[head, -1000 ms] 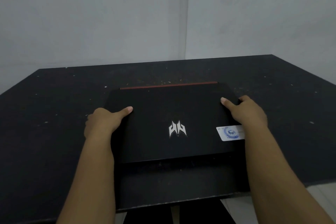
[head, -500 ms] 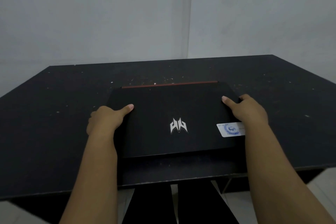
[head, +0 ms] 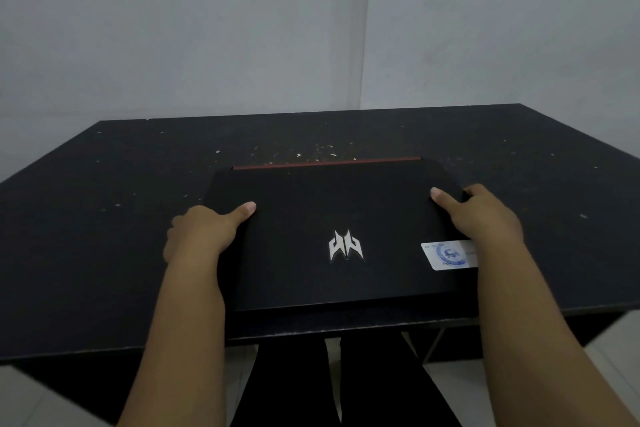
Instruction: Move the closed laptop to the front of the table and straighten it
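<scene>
Black table (head: pixel 104 253), both hands (head: pixel 204 232) (head: pixel 485 218) gripping laptop (head: pixel 329 218) sides

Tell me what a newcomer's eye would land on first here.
The silver logo in the middle of the closed black laptop stands out most, with a white sticker near its right edge. The left hand and right hand grip the laptop's two sides, thumbs on the lid. It lies near the front edge of the dark, speckled table.

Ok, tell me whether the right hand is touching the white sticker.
Cannot tell. In the head view the right hand and wrist overlap the white sticker, hiding its right end.
</scene>
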